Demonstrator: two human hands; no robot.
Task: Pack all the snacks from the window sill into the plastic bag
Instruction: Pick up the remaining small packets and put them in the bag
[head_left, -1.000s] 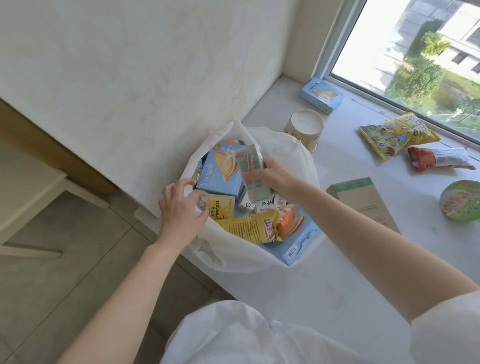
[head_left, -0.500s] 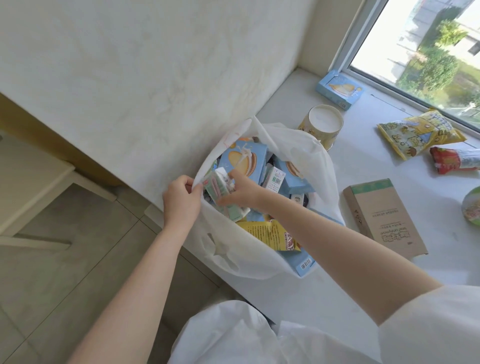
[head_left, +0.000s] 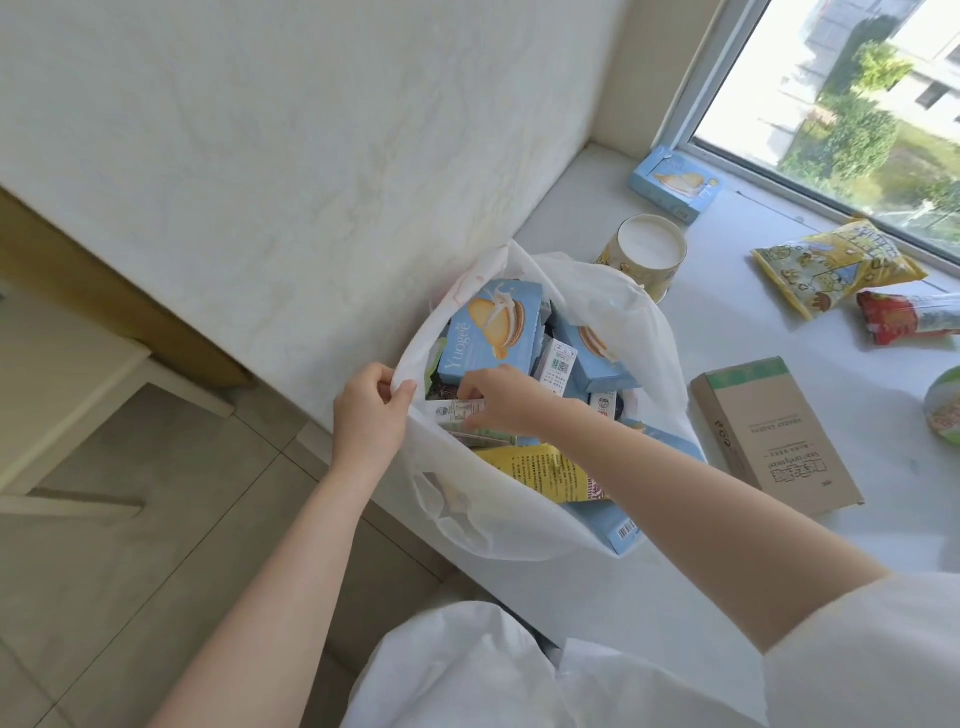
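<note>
White cloth of our own sleeve fills the near edge; beyond it our two bare arms reach to the plastic bag (head_left: 519, 525), which stands at the near end of the window sill (head_left: 649, 587), against the wall. Our left hand (head_left: 369, 415) pinches the bag's rim at its left side and holds the mouth wide. Our right hand (head_left: 498, 400) is down inside the mouth, fingers curled on a small white carton (head_left: 452, 413) lying across the top of the load. Bag already well filled: a pale blue biscuit box (head_left: 491, 330) upright at the back, more blue boxes beside it, a yellow packet (head_left: 550, 475) near the front. Still out on the sill, going farther: a brown cardboard box (head_left: 774, 434) just right of the bag, a paper cup (head_left: 647, 254) behind the bag, a green-lidded bowl (head_left: 945, 405) at the right edge, a red packet (head_left: 909, 322), a yellow snack bag (head_left: 836, 265), and farthest, by the window frame, another blue box (head_left: 675, 182). We judge the packing past halfway, with six items left to collect.
</note>
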